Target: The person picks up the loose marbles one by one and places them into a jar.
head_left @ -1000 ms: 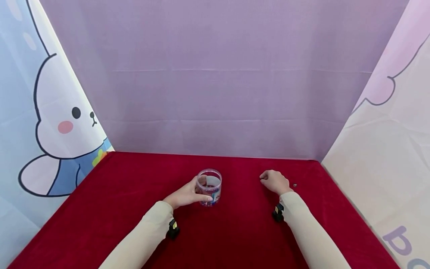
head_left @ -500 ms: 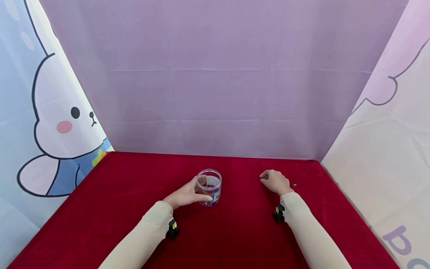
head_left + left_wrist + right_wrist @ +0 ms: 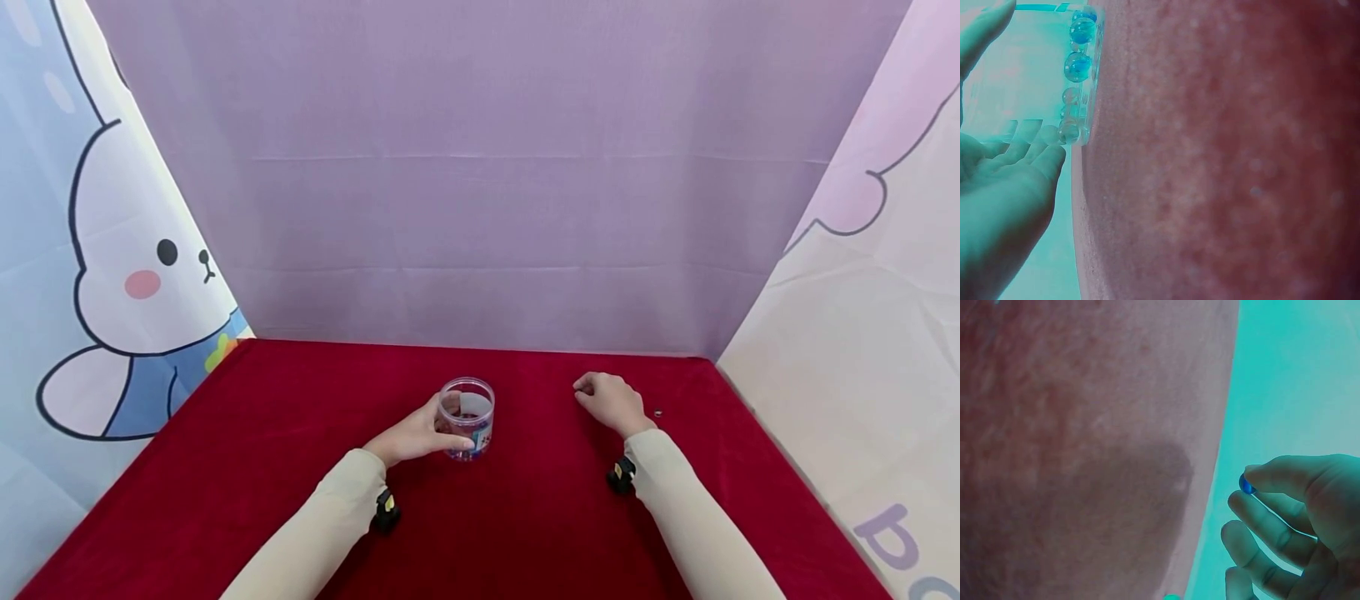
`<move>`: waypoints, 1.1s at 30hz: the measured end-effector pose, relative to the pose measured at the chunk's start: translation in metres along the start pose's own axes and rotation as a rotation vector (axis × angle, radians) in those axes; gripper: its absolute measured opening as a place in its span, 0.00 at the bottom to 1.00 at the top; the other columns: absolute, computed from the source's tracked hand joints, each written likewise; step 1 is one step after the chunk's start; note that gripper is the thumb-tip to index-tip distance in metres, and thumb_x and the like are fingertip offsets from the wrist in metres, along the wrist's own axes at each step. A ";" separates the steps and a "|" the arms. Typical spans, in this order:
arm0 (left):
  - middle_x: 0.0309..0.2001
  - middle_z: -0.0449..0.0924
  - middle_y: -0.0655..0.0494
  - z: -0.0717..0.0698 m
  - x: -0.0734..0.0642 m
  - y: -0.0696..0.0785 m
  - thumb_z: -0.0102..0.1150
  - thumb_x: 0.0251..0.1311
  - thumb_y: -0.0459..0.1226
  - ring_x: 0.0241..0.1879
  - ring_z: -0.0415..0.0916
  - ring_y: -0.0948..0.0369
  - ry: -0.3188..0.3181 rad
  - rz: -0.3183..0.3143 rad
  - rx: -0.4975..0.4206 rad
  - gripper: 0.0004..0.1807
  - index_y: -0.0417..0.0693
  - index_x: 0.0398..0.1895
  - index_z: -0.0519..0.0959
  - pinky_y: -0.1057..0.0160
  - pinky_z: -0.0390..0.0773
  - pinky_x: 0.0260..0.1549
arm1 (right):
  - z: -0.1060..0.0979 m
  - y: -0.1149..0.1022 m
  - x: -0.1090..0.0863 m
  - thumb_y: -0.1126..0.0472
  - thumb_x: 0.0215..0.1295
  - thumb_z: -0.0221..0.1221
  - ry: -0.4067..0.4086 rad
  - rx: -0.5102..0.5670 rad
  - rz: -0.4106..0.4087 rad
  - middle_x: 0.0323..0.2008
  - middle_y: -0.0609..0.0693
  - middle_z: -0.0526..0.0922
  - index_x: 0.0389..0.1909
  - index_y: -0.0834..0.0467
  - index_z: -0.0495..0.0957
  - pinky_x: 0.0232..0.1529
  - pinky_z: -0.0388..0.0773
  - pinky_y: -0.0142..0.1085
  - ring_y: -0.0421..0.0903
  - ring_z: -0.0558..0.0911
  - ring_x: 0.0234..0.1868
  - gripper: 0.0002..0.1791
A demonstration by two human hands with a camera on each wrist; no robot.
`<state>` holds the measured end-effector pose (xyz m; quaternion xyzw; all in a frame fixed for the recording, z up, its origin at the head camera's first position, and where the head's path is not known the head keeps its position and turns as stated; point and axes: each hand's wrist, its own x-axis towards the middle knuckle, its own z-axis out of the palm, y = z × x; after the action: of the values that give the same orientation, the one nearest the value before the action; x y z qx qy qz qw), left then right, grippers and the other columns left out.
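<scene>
My left hand [image 3: 411, 433] grips a clear, lidless plastic jar [image 3: 467, 417] from its left side, thumb in front and fingers behind. The jar stands upright on the red cloth and bears a printed label. In the left wrist view, blue and clear glass marbles [image 3: 1077, 66] lie along the jar's bottom. Off to the right, my right hand [image 3: 611, 402] hovers over the cloth. A blue marble [image 3: 1247, 484] is pinched between its thumb and index finger in the right wrist view, while the other fingers are loosely bent.
A small shiny marble-like thing [image 3: 657, 413] lies on the red cloth [image 3: 525, 517] to the right of my right hand. A purple curtain [image 3: 480, 208] hangs behind the table, with printed cloth panels on the left [image 3: 135, 250] and right [image 3: 862, 333].
My right hand has shifted slightly left and away from me, and looks a little raised. My left hand and the jar stay in place.
</scene>
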<state>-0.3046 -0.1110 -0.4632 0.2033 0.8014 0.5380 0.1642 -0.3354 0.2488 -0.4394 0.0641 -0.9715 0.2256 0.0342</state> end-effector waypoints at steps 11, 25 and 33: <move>0.66 0.68 0.53 -0.001 -0.001 0.001 0.73 0.58 0.48 0.65 0.65 0.53 0.004 -0.001 -0.007 0.47 0.50 0.75 0.55 0.44 0.68 0.63 | -0.010 -0.016 -0.005 0.57 0.70 0.62 0.036 -0.005 -0.052 0.47 0.51 0.85 0.52 0.55 0.83 0.41 0.78 0.54 0.52 0.83 0.46 0.13; 0.66 0.68 0.52 -0.002 -0.002 0.005 0.73 0.58 0.48 0.64 0.64 0.53 0.004 0.000 -0.010 0.47 0.51 0.75 0.56 0.43 0.68 0.62 | -0.017 -0.030 -0.010 0.57 0.69 0.63 0.086 -0.013 -0.095 0.46 0.49 0.85 0.50 0.52 0.84 0.33 0.79 0.47 0.50 0.83 0.43 0.11; 0.65 0.68 0.53 -0.002 -0.002 0.005 0.73 0.58 0.47 0.64 0.65 0.53 0.002 0.006 -0.020 0.46 0.51 0.74 0.56 0.43 0.68 0.63 | -0.016 -0.040 -0.014 0.57 0.68 0.64 0.109 -0.002 -0.128 0.45 0.48 0.85 0.50 0.51 0.84 0.30 0.78 0.44 0.49 0.83 0.42 0.11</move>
<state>-0.3034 -0.1121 -0.4576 0.2037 0.7956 0.5466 0.1636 -0.3149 0.2221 -0.4092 0.1134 -0.9624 0.2249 0.1015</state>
